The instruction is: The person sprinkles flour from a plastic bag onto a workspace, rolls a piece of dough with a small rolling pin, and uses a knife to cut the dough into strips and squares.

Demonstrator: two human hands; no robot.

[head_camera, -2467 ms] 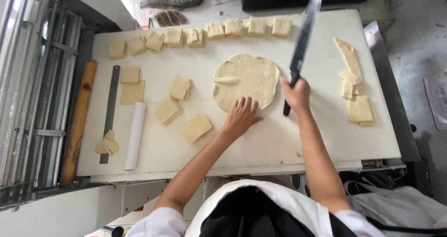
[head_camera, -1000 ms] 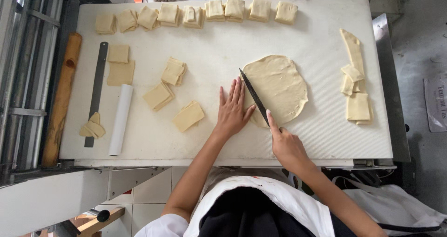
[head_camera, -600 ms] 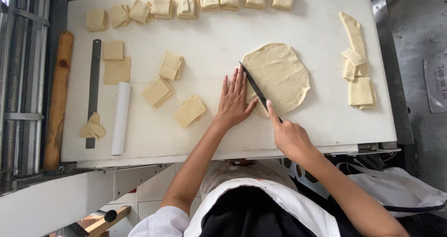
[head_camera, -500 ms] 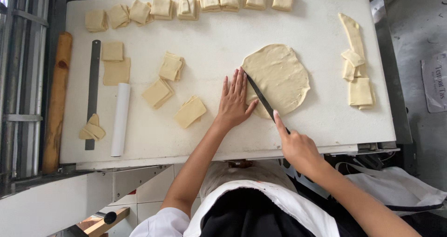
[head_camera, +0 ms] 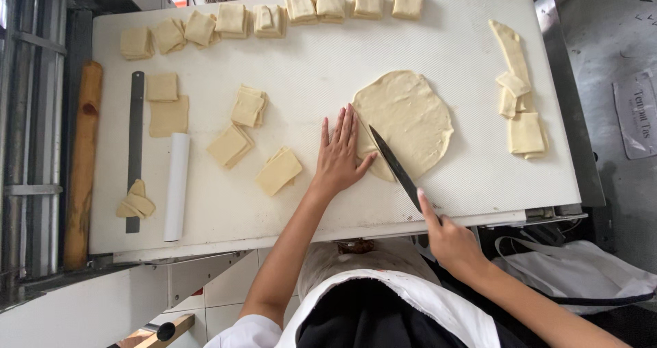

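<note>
Drawn back toward the near edge since a moment ago, right hand (head_camera: 448, 238) clenched on the knife (head_camera: 397, 169), forefinger along its spine, blade lying slantwise across the dough round's (head_camera: 410, 119) near left part. Left hand (head_camera: 340, 158) flat, fingers spread and released, pressing the board (head_camera: 438, 40) at the round's left rim. Cut squares (head_camera: 278, 171) just left; ruler (head_camera: 134, 149) and rolling pin (head_camera: 83, 163) far left.

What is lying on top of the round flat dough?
On the round dough lies the dark knife blade, held by the right hand. The left hand touches its left edge, hiding that bit.
</note>
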